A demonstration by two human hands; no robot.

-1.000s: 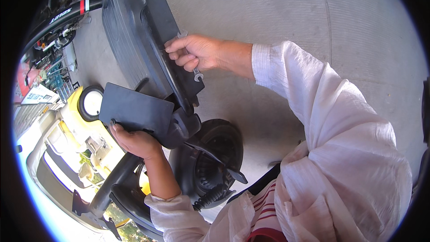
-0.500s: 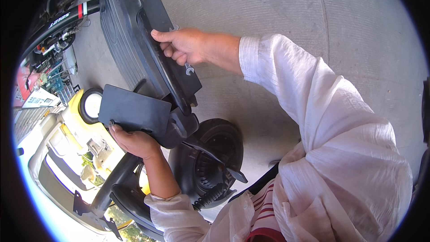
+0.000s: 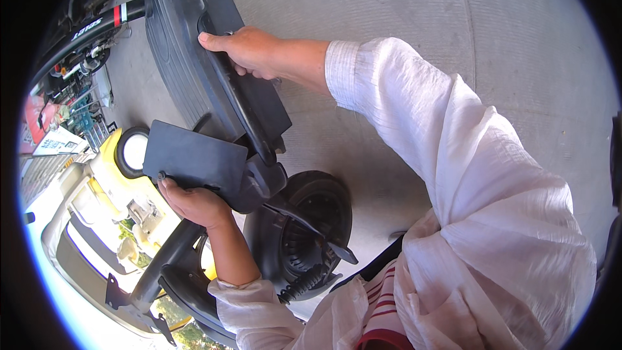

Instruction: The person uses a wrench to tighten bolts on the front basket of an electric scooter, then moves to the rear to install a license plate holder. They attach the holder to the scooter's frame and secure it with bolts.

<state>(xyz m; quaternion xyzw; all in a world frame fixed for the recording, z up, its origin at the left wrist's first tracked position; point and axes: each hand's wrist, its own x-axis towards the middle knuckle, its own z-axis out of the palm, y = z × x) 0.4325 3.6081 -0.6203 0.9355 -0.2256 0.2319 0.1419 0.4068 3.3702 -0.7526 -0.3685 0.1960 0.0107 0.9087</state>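
My right hand (image 3: 249, 50) is closed around a metal wrench (image 3: 276, 81), whose ends barely show past my fingers. Its thumb lies on the black rim bar (image 3: 232, 94) along the side of a ridged footboard (image 3: 178, 65), part of a dark electric scooter. A flat dark side panel (image 3: 275, 113) runs beneath this hand. My left hand (image 3: 197, 206) is at the lower edge of a flat black plate (image 3: 194, 155); its fingertips pinch a small black bolt-like piece (image 3: 161, 176) at the plate's corner. The fingers underneath are partly hidden.
The scooter's black wheel (image 3: 317, 220) and coil spring (image 3: 304, 285) are close to my body. A black frame tube (image 3: 172, 262) rises at lower left. Beyond stands a yellow and white vehicle (image 3: 133, 188). Ribbed concrete floor (image 3: 389, 6) stretches to the right.
My right hand has slid up and left along the rim bar with the wrench, which is now mostly hidden. My left hand and the plate have hardly moved.
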